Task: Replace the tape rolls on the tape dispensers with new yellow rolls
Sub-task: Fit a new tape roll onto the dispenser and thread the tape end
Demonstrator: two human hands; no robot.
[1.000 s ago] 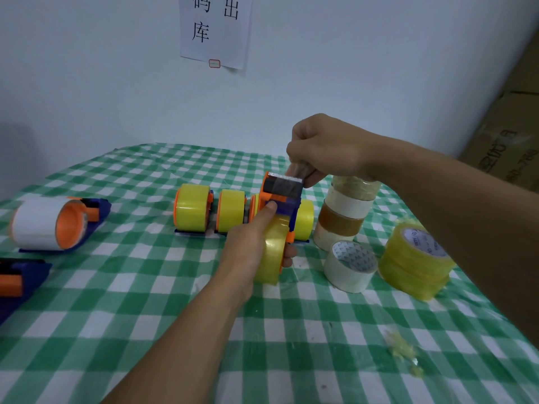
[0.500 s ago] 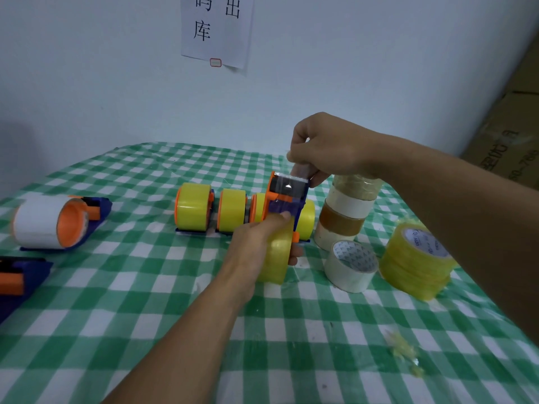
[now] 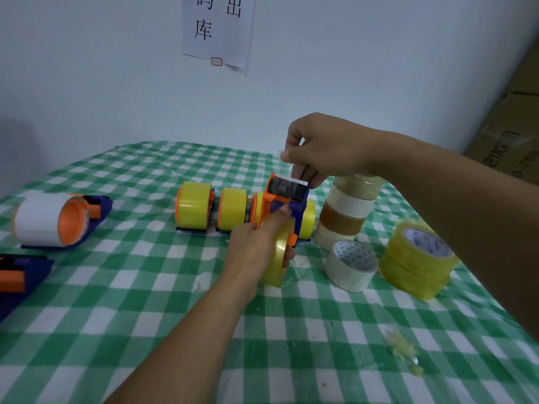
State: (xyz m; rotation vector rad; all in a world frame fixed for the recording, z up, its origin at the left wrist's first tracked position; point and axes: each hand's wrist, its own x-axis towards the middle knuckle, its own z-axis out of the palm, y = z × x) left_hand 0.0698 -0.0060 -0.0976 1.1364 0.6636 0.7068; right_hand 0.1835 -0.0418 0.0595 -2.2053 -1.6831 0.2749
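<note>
Our left hand wraps its fingers around the yellow roll seated in the dispenser, steadying it. Just above that thumb, our right hand pinches the loose tape end, holding it over the roller, apparently to thread it.

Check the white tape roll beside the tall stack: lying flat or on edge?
Lying flat: white tape roll rests on the checked tablecloth, core hole facing up.

Paper notice on wall; seemingly cardboard box far right; green-checked tablecloth.
</note>
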